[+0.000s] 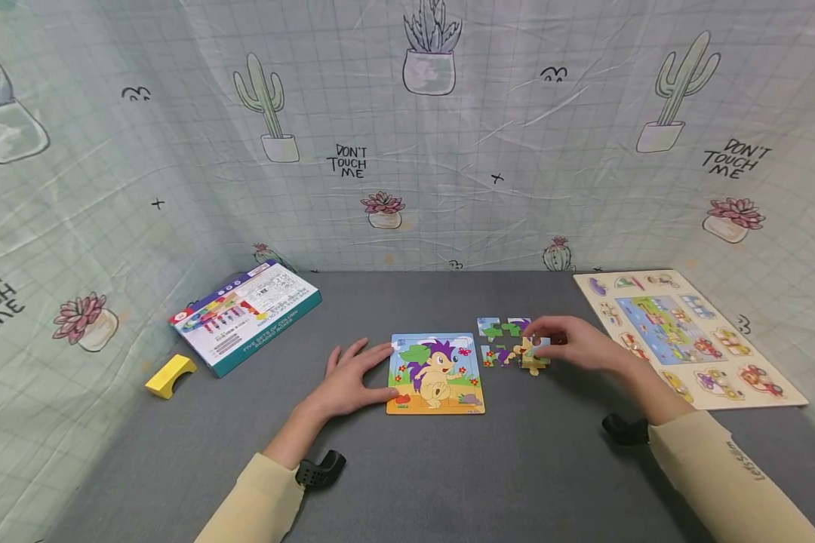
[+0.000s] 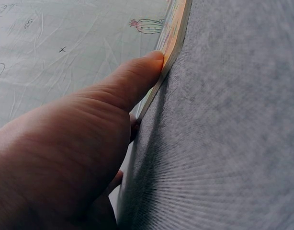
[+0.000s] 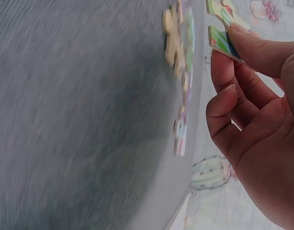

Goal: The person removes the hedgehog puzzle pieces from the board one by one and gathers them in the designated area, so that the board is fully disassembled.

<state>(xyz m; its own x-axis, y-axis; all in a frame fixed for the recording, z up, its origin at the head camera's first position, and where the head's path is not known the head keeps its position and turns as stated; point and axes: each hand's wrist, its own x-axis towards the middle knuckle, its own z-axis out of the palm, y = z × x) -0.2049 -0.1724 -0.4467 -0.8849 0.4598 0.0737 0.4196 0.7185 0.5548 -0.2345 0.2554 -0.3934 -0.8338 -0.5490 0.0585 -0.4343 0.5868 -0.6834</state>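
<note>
A square hedgehog puzzle board (image 1: 440, 377) lies flat on the grey table. My left hand (image 1: 345, 379) rests at its left side, index fingertip on the upper left corner and thumb on the lower left edge; in the left wrist view the thumb (image 2: 132, 79) presses the board's rim (image 2: 173, 50). Between thumb and fingers, my right hand (image 1: 576, 343) pinches a jigsaw piece (image 3: 221, 40), raised above the table in the right wrist view. Several loose jigsaw pieces (image 1: 494, 355) lie right of the board, some partly overlapped by the right hand.
A wooden vehicle peg puzzle (image 1: 720, 381) lies at the right, beyond the right forearm. At the left are a flat toy box (image 1: 244, 317) and a yellow arched block (image 1: 170, 375). Printed cloth (image 1: 448, 151) hangs around the back and sides.
</note>
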